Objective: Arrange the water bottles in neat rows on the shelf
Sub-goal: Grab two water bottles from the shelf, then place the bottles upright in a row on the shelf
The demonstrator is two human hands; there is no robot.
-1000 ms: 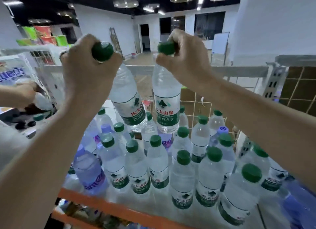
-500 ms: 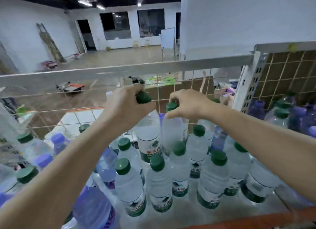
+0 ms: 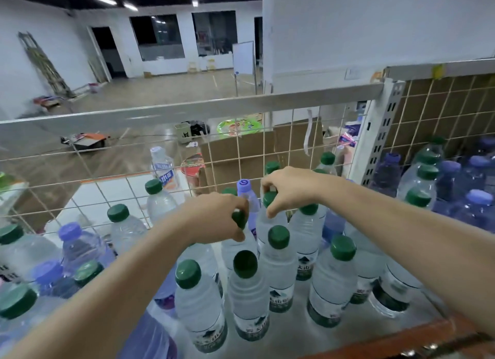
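Note:
Two clear water bottles with green caps stand among the others near the back of the shelf [image 3: 294, 340]. My left hand [image 3: 214, 216] grips the neck and cap of the left bottle [image 3: 235, 247]. My right hand [image 3: 292, 188] pinches the cap of the right bottle [image 3: 267, 222]. Both bottles are upright and low, at the level of their neighbours. Several more green-capped bottles [image 3: 249, 294] stand in rough rows in front of them. A purple-capped bottle [image 3: 247, 195] stands between my hands, just behind.
A wire mesh back panel [image 3: 128, 192] and a grey crossbar [image 3: 187, 112] close off the shelf's rear. Purple-tinted bottles crowd the left side [image 3: 80, 248] and the neighbouring bay at right [image 3: 471, 206]. An upright post [image 3: 380, 133] divides the bays. An orange front edge [image 3: 401, 340] runs below.
Both hands have come down from head height with a bottle each and set them among the back rows. The camera has swung right and downward.

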